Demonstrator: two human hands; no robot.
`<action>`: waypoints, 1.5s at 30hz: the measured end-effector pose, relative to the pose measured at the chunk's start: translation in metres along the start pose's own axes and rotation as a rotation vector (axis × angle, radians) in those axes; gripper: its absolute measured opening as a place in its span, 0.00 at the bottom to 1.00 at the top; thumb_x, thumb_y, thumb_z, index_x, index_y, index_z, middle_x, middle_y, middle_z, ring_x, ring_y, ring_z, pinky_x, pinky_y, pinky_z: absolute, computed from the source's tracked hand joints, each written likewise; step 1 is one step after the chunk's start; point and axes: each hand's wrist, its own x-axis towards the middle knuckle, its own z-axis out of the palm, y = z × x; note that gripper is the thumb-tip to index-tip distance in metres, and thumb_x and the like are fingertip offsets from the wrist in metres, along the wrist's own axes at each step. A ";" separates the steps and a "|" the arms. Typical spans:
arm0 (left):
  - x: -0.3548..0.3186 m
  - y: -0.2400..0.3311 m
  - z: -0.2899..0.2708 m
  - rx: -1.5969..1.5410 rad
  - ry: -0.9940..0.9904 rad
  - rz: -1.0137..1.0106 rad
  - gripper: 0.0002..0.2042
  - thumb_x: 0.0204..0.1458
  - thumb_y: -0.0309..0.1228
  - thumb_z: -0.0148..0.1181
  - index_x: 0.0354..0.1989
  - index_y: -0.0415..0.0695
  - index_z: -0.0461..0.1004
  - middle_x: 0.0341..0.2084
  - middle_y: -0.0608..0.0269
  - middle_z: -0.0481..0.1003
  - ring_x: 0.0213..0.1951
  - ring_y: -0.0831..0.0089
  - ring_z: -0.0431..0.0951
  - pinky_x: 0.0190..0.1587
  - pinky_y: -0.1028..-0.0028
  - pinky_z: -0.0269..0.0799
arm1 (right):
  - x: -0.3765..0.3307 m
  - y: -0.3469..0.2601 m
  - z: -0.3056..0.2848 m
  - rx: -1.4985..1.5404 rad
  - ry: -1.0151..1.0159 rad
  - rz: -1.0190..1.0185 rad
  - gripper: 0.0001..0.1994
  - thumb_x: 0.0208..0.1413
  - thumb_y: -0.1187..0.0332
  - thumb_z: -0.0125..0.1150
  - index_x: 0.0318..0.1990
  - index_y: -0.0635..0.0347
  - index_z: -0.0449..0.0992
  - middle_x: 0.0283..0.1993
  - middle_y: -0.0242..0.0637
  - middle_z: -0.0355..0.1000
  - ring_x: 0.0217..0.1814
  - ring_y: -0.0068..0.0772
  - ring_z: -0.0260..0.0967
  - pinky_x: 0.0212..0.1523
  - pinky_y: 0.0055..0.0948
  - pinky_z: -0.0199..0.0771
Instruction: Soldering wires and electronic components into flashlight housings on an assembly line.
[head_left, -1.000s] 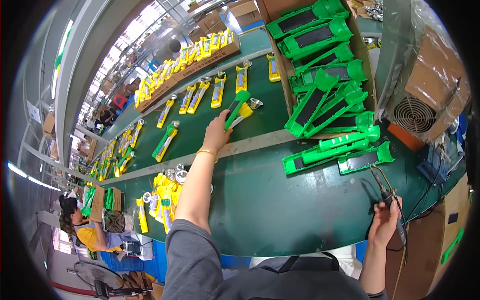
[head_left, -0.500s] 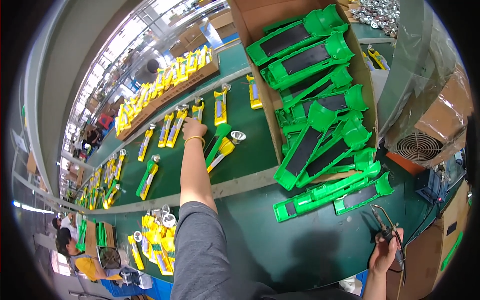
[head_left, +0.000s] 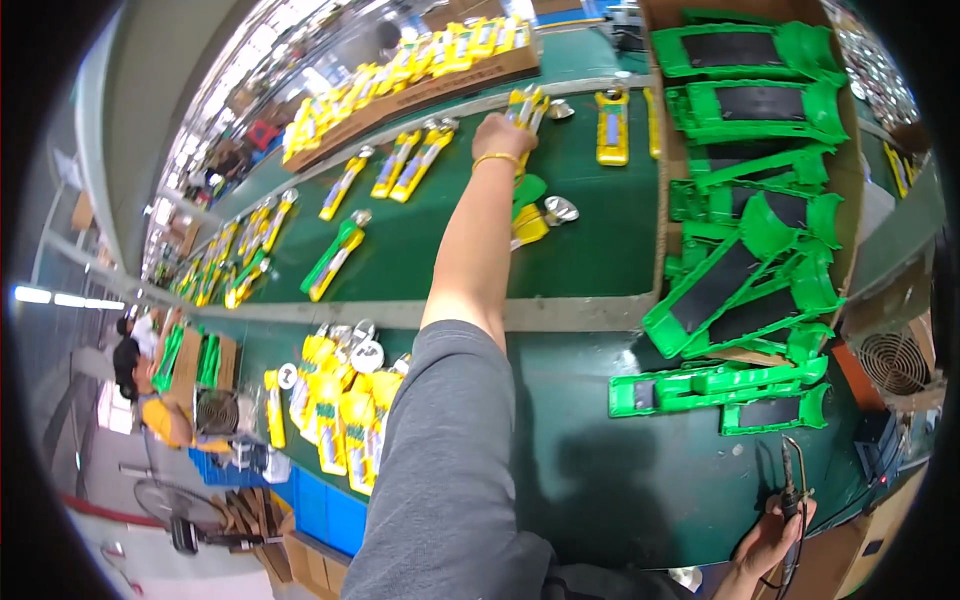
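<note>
My left hand (head_left: 500, 140) stretches far forward over the green bench, its fingers closed round a yellow flashlight housing (head_left: 528, 103) with a silvery reflector at its end. The hand hides part of it. Just below the wrist lie a green shell piece (head_left: 530, 190) and a yellow housing with a reflector (head_left: 561, 209), partly behind my forearm. At the lower right, my right hand (head_left: 768, 538) grips a soldering iron (head_left: 790, 490) by its handle, with its tip pointing up and away from me, near a green shell (head_left: 775, 410).
A cardboard box (head_left: 660, 230) of green shells with black panels stands at right. Several yellow housings (head_left: 345, 185) lie along the far strip; more fill a long carton (head_left: 400, 95) behind. A yellow pile (head_left: 340, 400) sits left of my sleeve. Co-workers (head_left: 160, 405) are at far left.
The view has swung, so the bench appears shifted. My left hand has reached farther forward and closed on the yellow housing. My right hand still holds the soldering iron.
</note>
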 end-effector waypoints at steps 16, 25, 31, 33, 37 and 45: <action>-0.347 -0.183 -0.266 0.176 -0.125 -0.126 0.22 0.35 0.32 0.72 0.39 0.40 0.71 0.27 0.62 0.75 0.29 0.77 0.74 0.35 0.76 0.70 | 0.010 0.005 -0.027 0.342 -0.104 0.046 0.11 0.58 0.68 0.50 0.45 0.65 0.67 0.42 0.35 0.64 0.40 0.29 0.56 0.47 0.30 0.56; -0.388 -0.128 -0.237 0.194 0.182 0.296 0.23 0.33 0.30 0.72 0.40 0.38 0.69 0.34 0.51 0.70 0.37 0.53 0.71 0.38 0.64 0.69 | -0.012 -0.011 -0.022 0.321 -0.023 -0.001 0.11 0.58 0.67 0.50 0.45 0.63 0.68 0.41 0.37 0.69 0.38 0.29 0.62 0.43 0.32 0.62; -0.451 -0.019 -0.166 -0.253 -0.384 0.687 0.26 0.29 0.30 0.72 0.41 0.41 0.69 0.33 0.55 0.68 0.36 0.55 0.70 0.37 0.64 0.69 | -0.029 -0.038 0.023 0.355 -0.149 -0.080 0.16 0.58 0.61 0.49 0.49 0.62 0.66 0.44 0.37 0.69 0.37 0.27 0.60 0.41 0.30 0.60; -0.467 -0.001 -0.131 -0.324 -0.479 0.773 0.25 0.30 0.30 0.71 0.41 0.42 0.70 0.33 0.57 0.67 0.35 0.56 0.69 0.36 0.63 0.68 | -0.037 -0.042 0.033 0.429 -0.270 -0.046 0.16 0.58 0.61 0.49 0.48 0.60 0.67 0.47 0.39 0.69 0.37 0.27 0.60 0.38 0.27 0.60; -0.476 0.014 -0.103 -0.224 -0.487 0.803 0.24 0.30 0.31 0.71 0.41 0.42 0.71 0.32 0.59 0.67 0.36 0.59 0.68 0.39 0.63 0.65 | -0.066 -0.048 0.058 0.243 -0.222 0.096 0.15 0.58 0.58 0.49 0.48 0.54 0.65 0.47 0.42 0.69 0.37 0.26 0.62 0.34 0.23 0.63; -0.526 -0.040 -0.148 -0.346 -0.267 0.268 0.12 0.40 0.22 0.65 0.35 0.38 0.73 0.25 0.63 0.70 0.25 0.74 0.68 0.29 0.79 0.64 | -0.056 0.002 0.088 0.153 -0.243 0.233 0.08 0.58 0.67 0.46 0.40 0.61 0.65 0.35 0.36 0.70 0.37 0.25 0.69 0.53 0.43 0.68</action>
